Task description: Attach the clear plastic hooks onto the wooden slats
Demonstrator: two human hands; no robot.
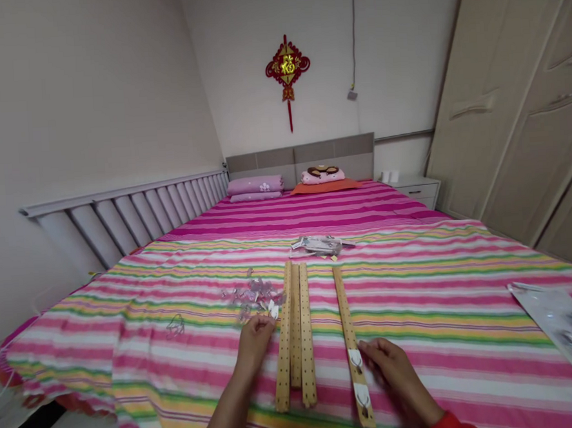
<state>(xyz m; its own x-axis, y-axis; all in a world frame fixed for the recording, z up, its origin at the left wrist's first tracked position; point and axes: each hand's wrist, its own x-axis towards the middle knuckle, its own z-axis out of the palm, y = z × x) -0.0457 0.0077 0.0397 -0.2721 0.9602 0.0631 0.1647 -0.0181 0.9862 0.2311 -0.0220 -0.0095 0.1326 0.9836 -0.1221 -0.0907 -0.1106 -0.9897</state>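
Observation:
Three perforated wooden strips (296, 333) lie side by side on the striped bedspread (418, 309). A fourth wooden strip (349, 339) lies alone to their right, with two white clips fixed near its near end. My left hand (255, 342) pinches a small white clip (273, 310) beside a pile of clear small clips (249, 294). My right hand (395, 372) rests with curled fingers against the single strip, its fingertips beside the upper white clip (355, 359).
A plastic packet (319, 244) lies beyond the strips. A clear bag (561, 326) lies at the right edge of the bed. Pillows (255, 185) sit by the headboard, a nightstand (417, 188) and wardrobe (517, 116) stand to the right.

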